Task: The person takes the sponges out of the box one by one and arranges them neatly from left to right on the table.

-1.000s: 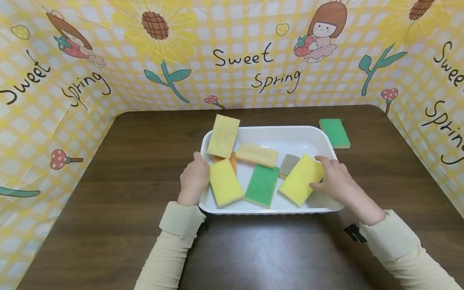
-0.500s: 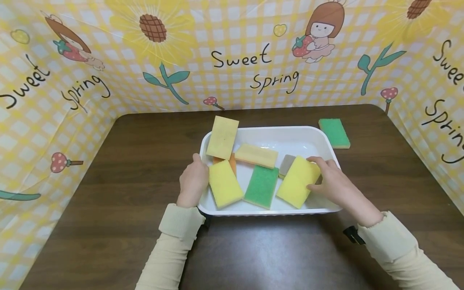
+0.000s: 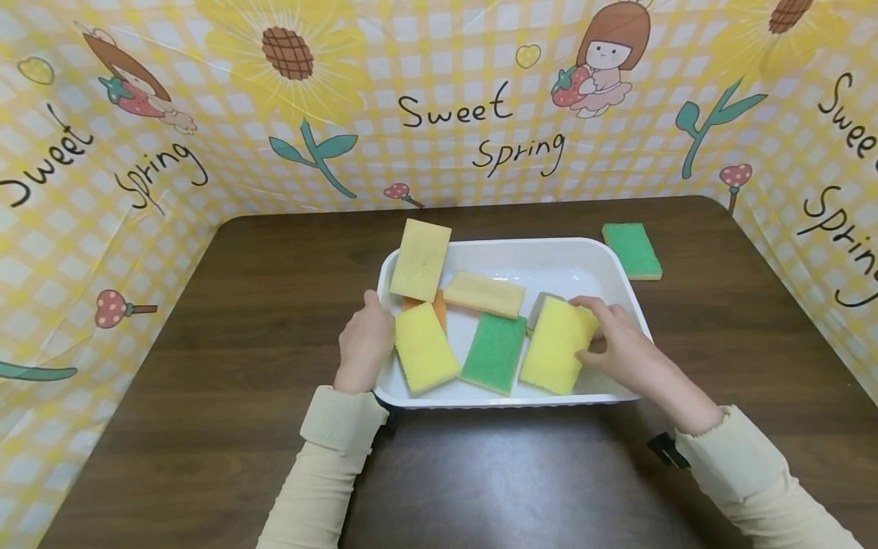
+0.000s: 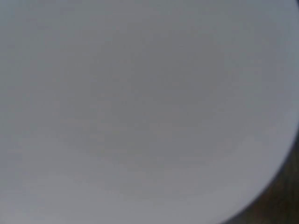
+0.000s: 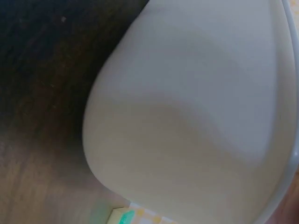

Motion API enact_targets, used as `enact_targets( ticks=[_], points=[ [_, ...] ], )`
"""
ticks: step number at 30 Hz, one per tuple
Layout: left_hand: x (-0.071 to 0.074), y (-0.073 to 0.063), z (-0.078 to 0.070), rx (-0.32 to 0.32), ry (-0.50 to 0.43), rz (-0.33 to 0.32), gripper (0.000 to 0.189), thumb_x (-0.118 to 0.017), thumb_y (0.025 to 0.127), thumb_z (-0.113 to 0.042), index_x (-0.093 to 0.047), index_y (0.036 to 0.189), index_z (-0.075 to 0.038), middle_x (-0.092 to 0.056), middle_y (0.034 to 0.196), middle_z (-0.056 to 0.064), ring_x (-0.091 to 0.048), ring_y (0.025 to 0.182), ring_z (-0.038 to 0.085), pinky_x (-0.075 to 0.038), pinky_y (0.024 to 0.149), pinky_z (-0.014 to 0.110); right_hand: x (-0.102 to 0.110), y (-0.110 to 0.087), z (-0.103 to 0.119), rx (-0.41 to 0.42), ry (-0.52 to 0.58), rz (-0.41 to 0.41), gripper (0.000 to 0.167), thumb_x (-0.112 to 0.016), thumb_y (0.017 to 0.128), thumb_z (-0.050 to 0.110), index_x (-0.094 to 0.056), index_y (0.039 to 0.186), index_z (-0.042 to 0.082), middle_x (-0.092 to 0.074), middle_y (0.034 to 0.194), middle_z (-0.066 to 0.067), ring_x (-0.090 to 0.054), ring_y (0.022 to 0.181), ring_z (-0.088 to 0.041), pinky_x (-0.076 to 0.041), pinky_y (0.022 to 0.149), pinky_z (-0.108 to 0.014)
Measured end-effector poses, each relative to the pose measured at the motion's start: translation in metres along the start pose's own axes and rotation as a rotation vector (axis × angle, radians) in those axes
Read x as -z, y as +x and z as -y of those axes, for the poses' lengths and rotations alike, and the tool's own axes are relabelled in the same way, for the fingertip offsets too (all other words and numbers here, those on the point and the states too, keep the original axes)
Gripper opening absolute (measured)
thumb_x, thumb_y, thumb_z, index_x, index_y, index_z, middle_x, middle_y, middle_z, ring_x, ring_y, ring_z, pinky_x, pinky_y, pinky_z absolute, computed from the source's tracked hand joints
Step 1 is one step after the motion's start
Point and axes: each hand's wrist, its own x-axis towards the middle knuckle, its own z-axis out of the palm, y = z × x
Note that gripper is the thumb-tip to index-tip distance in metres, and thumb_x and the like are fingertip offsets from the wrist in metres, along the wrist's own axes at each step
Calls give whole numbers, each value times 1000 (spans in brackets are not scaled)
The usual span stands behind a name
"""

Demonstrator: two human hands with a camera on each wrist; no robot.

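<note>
Nearest are two pale sleeves point(image 3: 322, 465) over a dark brown table point(image 3: 439, 473), with a black object point(image 3: 668, 450) at the right cuff. The left hand point(image 3: 365, 343) is at the left end of a white tray point(image 3: 549, 259), thumb uppermost; its other fingers are hidden, so whether it grips the rim cannot be told. The right hand point(image 3: 620, 351) reaches in over the tray's right part and pinches the right yellow sponge point(image 3: 554, 347) between thumb and fingers along its right edge. That sponge lies in the tray to the left of the palm; its long axis runs away from the person, the near end angled a little to the left, the far end to the right.

To its left lie a green sponge point(image 3: 495, 353) and the left yellow sponge point(image 3: 427, 347), the latter slanting the opposite way and just beside the left hand. Farther in, a grey piece point(image 3: 541, 309) is partly covered by the pinched sponge, a cream sponge point(image 3: 484, 293) lies roughly crosswise, and a pale yellow sponge point(image 3: 421, 259) overlaps an orange piece point(image 3: 441, 309) and the tray's far left corner. Beyond the far right corner, a second green sponge point(image 3: 632, 252) lies on the table, before a checked cloth point(image 3: 466, 175).
</note>
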Motion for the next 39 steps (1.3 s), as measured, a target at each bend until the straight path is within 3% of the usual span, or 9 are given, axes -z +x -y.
enact_targets(
  ticks=[3, 7, 12, 22, 39],
  points=[
    [0, 0, 0, -2, -1, -1, 28, -30, 100, -18, -36, 120, 1, -61, 89, 22, -63, 79, 34, -47, 62, 43, -3, -2, -2, 45, 78, -17, 78, -73, 77, 0, -28, 140, 2, -52, 104, -24, -59, 90, -31, -53, 76, -40],
    [1, 1, 0, 3, -6, 2, 29, -29, 100, -18, -36, 121, 0, -61, 89, 21, -63, 78, 32, -47, 61, 41, -4, -4, -2, 65, 146, 4, 80, -74, 75, -1, -25, 138, -2, -57, 101, -23, -61, 87, -29, -54, 76, -38],
    [1, 1, 0, 12, 0, 6, 29, -29, 100, -18, -35, 122, 0, -61, 89, 21, -63, 79, 33, -47, 62, 41, -3, -6, -3, 72, 146, 45, 70, -74, 76, 3, -33, 131, -8, -60, 102, -21, -59, 85, -23, -51, 72, -28],
    [0, 2, 0, 15, 3, 23, 32, -29, 100, -18, -34, 125, 1, -61, 89, 21, -63, 79, 32, -45, 60, 38, -7, -7, -6, 90, 216, 88, 66, -75, 75, 2, -33, 125, -8, -58, 99, -18, -60, 86, -22, -52, 72, -25],
    [-1, 4, 0, 16, 9, 26, 32, -29, 100, -18, -34, 125, 1, -62, 92, 22, -63, 81, 33, -46, 62, 40, -6, -8, -8, 35, 198, 172, 89, -78, 74, 7, -15, 137, -6, -61, 100, -22, -66, 87, -25, -55, 75, -33]
  ],
)
